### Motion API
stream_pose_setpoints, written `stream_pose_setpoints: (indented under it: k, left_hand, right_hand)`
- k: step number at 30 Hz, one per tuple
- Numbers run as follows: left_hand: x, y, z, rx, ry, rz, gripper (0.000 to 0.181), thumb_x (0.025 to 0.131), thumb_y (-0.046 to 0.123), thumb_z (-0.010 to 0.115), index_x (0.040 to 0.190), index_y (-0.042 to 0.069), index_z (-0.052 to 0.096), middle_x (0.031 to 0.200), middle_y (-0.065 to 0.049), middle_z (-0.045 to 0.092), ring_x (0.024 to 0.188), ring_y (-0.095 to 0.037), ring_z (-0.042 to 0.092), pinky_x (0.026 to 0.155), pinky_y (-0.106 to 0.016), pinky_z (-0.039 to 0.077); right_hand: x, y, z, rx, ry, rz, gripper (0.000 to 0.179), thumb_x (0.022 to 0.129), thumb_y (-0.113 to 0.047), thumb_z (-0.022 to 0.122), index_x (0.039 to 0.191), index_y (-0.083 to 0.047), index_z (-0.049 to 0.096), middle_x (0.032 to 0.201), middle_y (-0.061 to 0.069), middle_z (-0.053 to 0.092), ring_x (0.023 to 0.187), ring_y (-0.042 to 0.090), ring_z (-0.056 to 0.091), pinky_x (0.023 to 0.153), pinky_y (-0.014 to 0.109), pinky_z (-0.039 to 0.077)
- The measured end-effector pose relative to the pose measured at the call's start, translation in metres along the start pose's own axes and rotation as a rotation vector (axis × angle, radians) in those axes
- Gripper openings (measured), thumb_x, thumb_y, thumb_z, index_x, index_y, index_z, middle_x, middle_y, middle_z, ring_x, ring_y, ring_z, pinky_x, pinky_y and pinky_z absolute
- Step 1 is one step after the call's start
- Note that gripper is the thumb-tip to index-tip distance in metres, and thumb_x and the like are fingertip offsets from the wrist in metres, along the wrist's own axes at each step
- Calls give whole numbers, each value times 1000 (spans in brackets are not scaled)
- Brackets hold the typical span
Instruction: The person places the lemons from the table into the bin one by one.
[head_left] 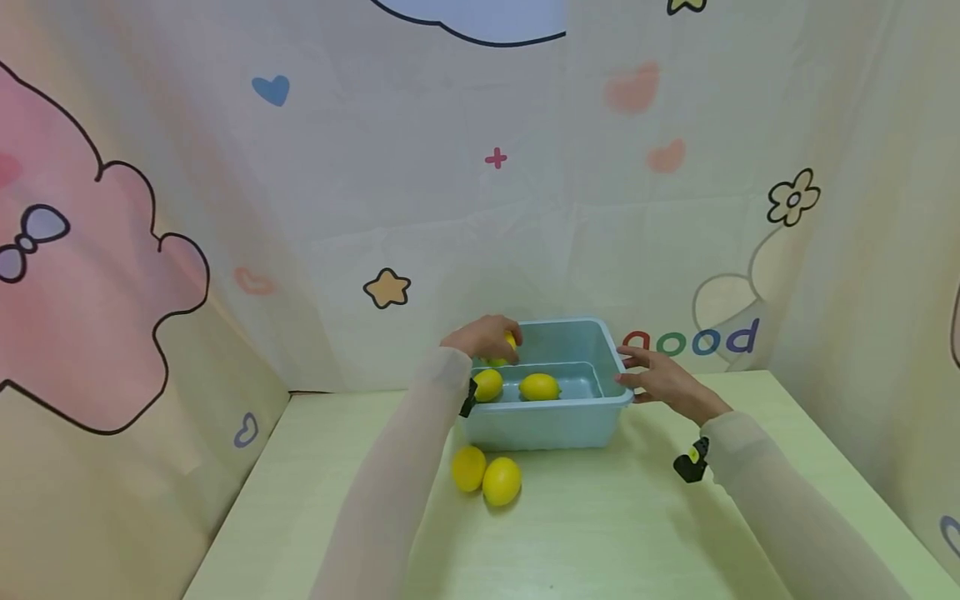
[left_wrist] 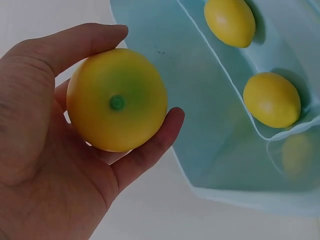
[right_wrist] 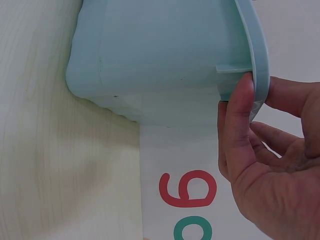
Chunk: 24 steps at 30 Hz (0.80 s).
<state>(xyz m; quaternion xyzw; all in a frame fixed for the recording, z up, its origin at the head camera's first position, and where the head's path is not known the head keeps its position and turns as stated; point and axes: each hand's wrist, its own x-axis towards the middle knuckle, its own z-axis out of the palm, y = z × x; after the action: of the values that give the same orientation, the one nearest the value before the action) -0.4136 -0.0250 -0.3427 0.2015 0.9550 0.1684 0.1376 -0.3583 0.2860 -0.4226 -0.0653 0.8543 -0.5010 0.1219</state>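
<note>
My left hand holds a lemon between thumb and fingers, over the left part of a light blue plastic bin. The lemon's green-tinged stem end faces the wrist camera. Inside the bin lie two more lemons, one by the near left corner and another nearer the middle. At the bin's right side, my right hand pinches the rim, thumb on one face and fingers on the other. On the table before the bin, two lemons sit side by side.
The bin stands on a pale wooden table, close to the back cloth printed with hearts, stars and letters. Side cloths hang at left and right. A dark wrist device sits on the right sleeve.
</note>
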Motion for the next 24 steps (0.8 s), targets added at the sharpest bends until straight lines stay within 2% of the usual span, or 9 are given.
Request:
stream_pose_setpoints:
  k: [9,18,24]
  left_hand:
    - [11,-5,6,-39,-27,-34,38,87,33,72,123,27,63,138,2,54,110,-21,53,100,-44,48]
    - [11,-7,7,-44,-22,7,40,89,33,71,126,23,62,142,-5,53,116,-22,56,101,-43,49]
    - [10,-6,5,-24,-29,35,40,90,33,69,128,24,60,146,-6,51,125,-25,52,104,-45,47]
  right_hand:
    - [1,1,-1,2,0,-2,75,96,-20,61,157,-7,18,151,27,32,123,40,55,95,47,55]
    - [1,1,-1,-1,-3,-4,76,96,-20,61,157,-7,18,151,27,32,124,41,54,96,48,54]
    - [1,0,-1,4,-10,-6,75,97,-19,60,157,-6,17,152,27,30,126,43,52,97,49,53]
